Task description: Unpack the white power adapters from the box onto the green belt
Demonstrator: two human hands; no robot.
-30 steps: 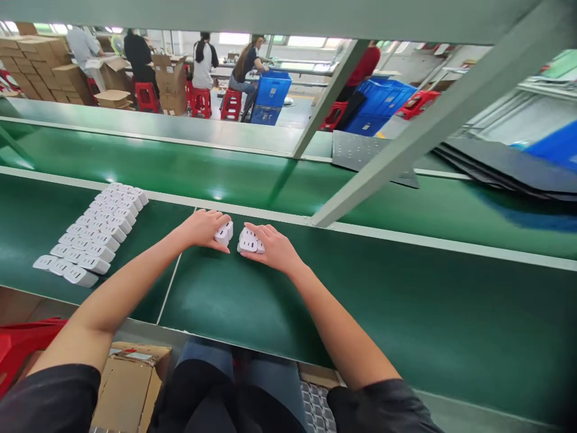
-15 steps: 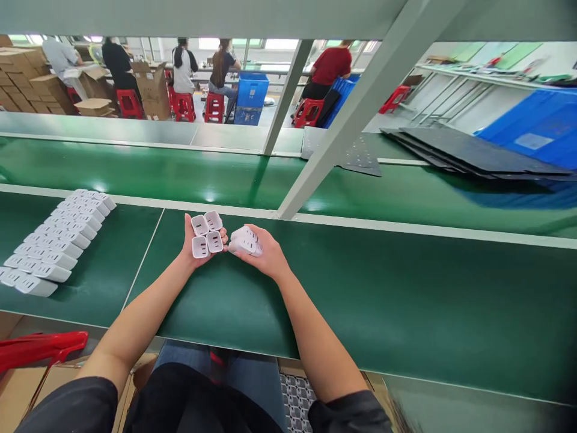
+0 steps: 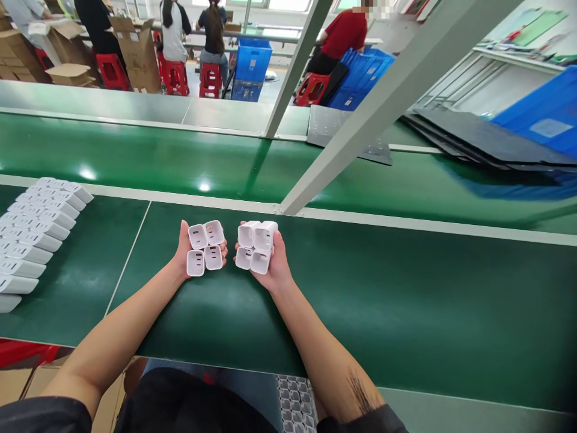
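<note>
Evidently we are cupping four white plastic open-ended housings [image 3: 196, 263] in our left hand [image 3: 183, 252], fingers wrapped beneath, and gripping four matching white housings [image 3: 262, 239] in our right hand [image 3: 279, 267], tilting their hollows upward above the green worktop [image 3: 216, 325], presumably for viewing inside.

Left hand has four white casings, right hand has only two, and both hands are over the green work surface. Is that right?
Not quite: the head view shows four white casings in the right hand, not two. The left hand does hold four, and both hands are over the green work surface.
</note>
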